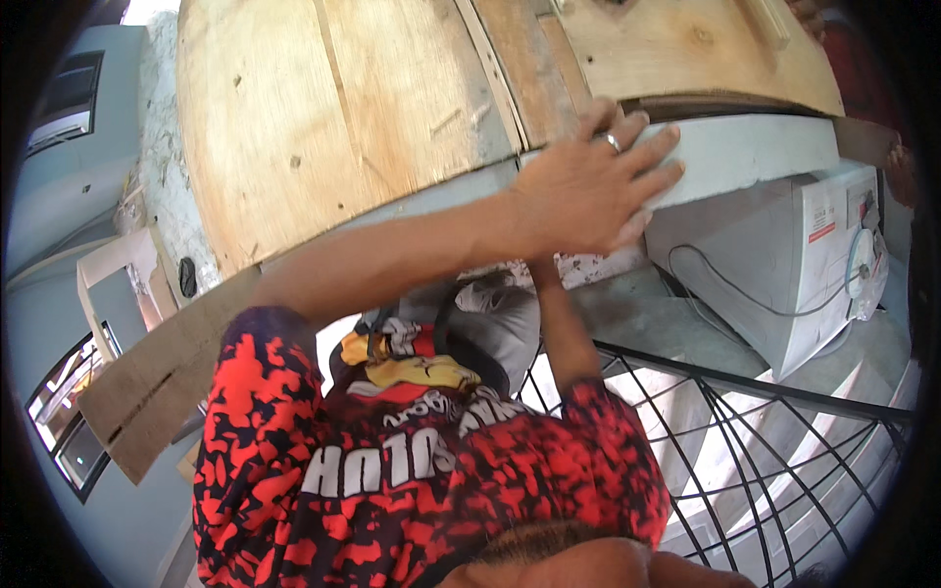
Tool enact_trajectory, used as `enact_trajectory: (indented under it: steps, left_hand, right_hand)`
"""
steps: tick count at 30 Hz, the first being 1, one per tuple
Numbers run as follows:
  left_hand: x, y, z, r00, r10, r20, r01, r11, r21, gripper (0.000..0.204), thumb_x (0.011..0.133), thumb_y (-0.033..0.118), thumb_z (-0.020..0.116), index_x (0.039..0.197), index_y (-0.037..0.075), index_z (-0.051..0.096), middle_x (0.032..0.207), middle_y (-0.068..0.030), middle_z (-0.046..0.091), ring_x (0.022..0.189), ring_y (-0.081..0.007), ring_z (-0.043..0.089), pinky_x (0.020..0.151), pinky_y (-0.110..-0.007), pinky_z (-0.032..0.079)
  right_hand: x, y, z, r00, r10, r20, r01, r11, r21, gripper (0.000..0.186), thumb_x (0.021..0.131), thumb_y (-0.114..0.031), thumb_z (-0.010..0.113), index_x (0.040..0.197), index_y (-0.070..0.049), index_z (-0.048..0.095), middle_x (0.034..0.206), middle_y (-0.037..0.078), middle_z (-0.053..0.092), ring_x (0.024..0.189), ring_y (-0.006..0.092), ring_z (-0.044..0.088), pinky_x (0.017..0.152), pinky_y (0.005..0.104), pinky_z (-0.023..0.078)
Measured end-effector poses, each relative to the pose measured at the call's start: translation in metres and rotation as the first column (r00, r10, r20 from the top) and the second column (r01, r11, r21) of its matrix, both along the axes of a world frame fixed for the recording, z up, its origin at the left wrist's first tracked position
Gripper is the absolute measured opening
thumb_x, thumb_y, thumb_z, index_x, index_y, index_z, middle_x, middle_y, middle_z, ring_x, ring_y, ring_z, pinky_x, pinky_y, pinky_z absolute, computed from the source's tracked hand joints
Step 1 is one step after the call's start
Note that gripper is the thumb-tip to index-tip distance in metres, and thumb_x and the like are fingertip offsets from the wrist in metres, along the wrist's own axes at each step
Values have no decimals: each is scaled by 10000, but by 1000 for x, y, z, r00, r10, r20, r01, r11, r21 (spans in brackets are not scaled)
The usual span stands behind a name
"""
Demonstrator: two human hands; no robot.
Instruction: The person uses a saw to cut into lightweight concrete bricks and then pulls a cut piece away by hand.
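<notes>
My left hand [598, 181], with a ring on one finger, lies across the front edge of a pale blue-grey board [755, 157]. Its fingers are spread and stretched out, and I see nothing held in them. Above this edge lie light plywood sheets [402, 98], with a narrow wood strip [495, 83] between them. My right forearm [564, 318] rises from the sleeve toward the board. The right hand itself is hidden behind my left hand and wrist, so its fingers do not show.
A white boxy unit [730, 240] with a grey cable stands right, below the board. Black metal railing [725, 392] runs beneath, over pale steps. Left, a loose wood plank [157, 382] sticks out. Another person's hand [897, 162] shows at the far right.
</notes>
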State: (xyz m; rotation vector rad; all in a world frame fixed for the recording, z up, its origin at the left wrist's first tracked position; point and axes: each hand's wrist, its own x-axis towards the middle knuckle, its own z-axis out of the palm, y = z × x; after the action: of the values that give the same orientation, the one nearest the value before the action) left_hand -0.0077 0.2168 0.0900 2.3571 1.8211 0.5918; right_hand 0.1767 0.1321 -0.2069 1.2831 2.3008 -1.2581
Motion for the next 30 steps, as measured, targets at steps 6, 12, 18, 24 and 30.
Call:
enact_trajectory:
  steps: [6,12,18,24,30]
  left_hand:
    - [-15,-5,-5,999,1,34,-1,1000,10,560,853,442,523,1337,169,455,1443,-92,374,1303,-265,383,1088,-497,201]
    - [-18,-13,-16,998,68,4,-66,950,305,464,793,410,627,1167,136,607,1241,-102,567,1148,-263,546,977,-436,372]
    - [-16,-41,19,985,26,173,-58,981,183,430,792,295,674,1105,12,588,1132,-170,589,1117,-309,547,1085,-497,300]
    - [-7,-87,-61,959,-46,278,-203,573,794,244,726,134,705,965,91,677,834,-65,663,800,-251,651,730,-345,513]
    - [14,-185,-214,768,-173,616,-21,956,294,144,816,58,608,943,3,650,939,-144,680,928,-281,649,832,-384,501]
  right_hand:
    - [-38,6,-46,999,25,-21,-25,1000,-13,421,915,-257,497,1227,25,475,1060,304,596,977,467,573,840,537,452]
    - [-26,1,-30,994,-100,46,105,989,-104,675,875,-362,546,1337,80,332,1105,382,554,1093,474,535,933,474,435]
    - [-19,13,-31,981,-61,-184,58,998,-20,677,867,-335,592,1348,52,313,1119,330,577,1107,473,532,930,454,441]
    - [-26,-1,-6,927,-195,-321,130,968,-215,637,886,-298,608,1362,13,321,783,158,627,546,192,565,569,339,473]
    - [-16,4,-42,776,-290,-560,162,950,-269,504,874,-182,601,1300,7,407,697,91,600,536,141,556,507,295,436]
